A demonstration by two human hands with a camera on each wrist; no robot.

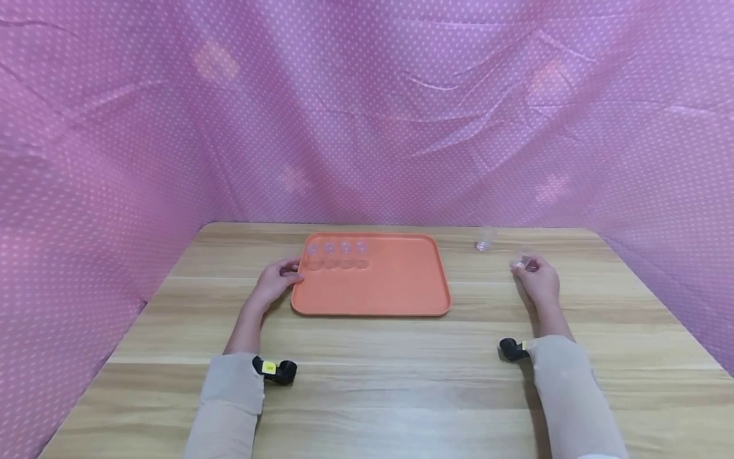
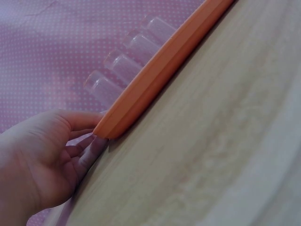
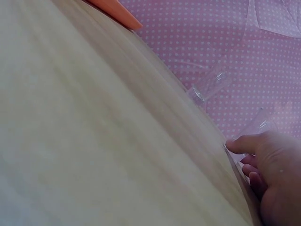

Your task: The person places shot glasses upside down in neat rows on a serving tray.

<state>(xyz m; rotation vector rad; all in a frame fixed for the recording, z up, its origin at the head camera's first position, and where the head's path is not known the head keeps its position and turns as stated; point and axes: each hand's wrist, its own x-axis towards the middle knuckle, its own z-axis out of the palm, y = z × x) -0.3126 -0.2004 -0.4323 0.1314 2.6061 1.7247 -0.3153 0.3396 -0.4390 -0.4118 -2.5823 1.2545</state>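
My left hand (image 1: 278, 280) pinches the left edge of an orange tray (image 1: 395, 274), thumb on the rim and fingers lower at its edge in the left wrist view. Several small clear cups (image 2: 123, 63) stand in a row at the tray's left rear, apparently upside down. To the right of the tray, my right hand (image 1: 539, 280) grips another clear cup (image 1: 518, 261) between thumb and fingers, low over the tabletop; part of this cup is hidden by the fingers. One more clear cup (image 1: 483, 241) stands upright on the table, left of and behind that hand.
A wood-grain table (image 1: 378, 382) carries everything. Pink dotted cloth (image 1: 367, 115) hangs behind it and at both sides. Black wrist cameras are worn at the left sleeve (image 1: 226, 389) and the right sleeve (image 1: 573, 389).
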